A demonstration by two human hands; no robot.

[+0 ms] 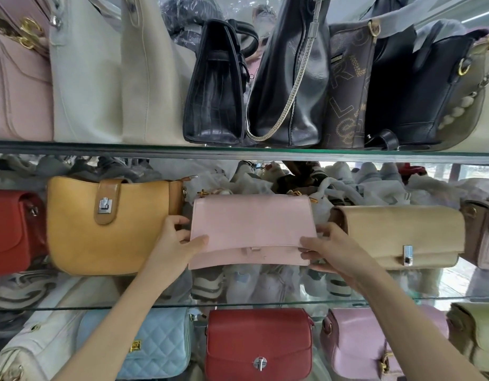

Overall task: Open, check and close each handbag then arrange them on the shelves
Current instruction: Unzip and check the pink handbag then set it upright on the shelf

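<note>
A pale pink flap handbag (251,229) stands in the middle of the middle glass shelf (444,297), its flap down. My left hand (177,237) grips its lower left corner, thumb across the front. My right hand (331,251) grips its lower right corner, thumb on the flap edge. The bag sits between a mustard yellow bag (108,226) on its left and a beige flap bag (402,237) on its right.
The top glass shelf (73,145) carries pink, cream, black and brown bags packed side by side. A red bag (12,232) is at the far left of the middle shelf. Below stand a light blue quilted bag (155,347), a dark red bag (258,345) and a pink bag (356,345).
</note>
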